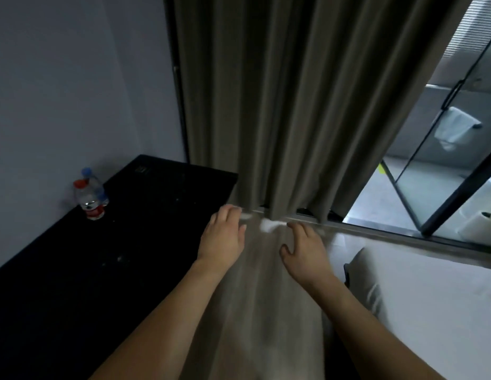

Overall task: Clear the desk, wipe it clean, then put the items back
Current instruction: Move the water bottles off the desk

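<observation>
left hand (222, 237) spread, empty | right hand (304, 249) loosely curled, empty | two bottles (91, 195) stood on black tabletop (74, 270)

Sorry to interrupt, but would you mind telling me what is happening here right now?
A person reaches both hands forward, off the desk's right end, by the curtain. The left hand and right hand seem to hold something white, blurred. The black desk still carries two water bottles and looks speckled.

Bottles (91, 197) at desk's (74, 270) far-left edge.
</observation>
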A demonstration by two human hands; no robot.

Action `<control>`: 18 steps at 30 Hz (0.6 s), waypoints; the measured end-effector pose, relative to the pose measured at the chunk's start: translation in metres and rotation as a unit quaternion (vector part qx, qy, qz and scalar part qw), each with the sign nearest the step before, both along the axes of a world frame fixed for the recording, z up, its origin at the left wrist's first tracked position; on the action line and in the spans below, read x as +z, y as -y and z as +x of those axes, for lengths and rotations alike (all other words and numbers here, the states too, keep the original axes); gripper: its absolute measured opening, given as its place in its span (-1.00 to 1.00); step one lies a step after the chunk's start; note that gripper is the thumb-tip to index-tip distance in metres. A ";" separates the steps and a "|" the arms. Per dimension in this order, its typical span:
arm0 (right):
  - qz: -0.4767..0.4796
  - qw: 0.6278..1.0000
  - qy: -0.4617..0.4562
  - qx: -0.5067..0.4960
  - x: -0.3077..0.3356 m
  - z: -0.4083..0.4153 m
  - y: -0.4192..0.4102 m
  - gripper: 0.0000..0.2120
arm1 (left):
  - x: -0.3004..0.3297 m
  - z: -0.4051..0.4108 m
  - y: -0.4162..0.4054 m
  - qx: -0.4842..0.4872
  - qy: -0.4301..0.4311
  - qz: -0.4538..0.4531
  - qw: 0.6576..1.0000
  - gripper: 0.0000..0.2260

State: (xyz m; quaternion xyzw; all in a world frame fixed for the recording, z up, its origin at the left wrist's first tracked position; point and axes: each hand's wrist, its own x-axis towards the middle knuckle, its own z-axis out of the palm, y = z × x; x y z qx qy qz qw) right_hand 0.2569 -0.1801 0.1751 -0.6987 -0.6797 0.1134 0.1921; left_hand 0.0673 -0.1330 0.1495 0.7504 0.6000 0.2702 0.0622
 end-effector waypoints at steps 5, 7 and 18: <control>-0.030 0.999 -0.020 0.027 -0.015 -0.003 -0.099 -0.46 | -0.013 0.010 -0.082 0.005 0.001 -0.017 1.000 -0.62; -0.057 0.997 -0.026 0.052 -0.029 -0.010 -0.142 -0.46 | -0.024 0.000 -0.116 0.026 -0.008 -0.040 0.999 -0.62; -0.072 0.941 -0.068 0.324 -0.007 -0.159 -0.348 -0.49 | -0.004 -0.149 -0.186 0.331 0.065 -0.057 0.940 -0.61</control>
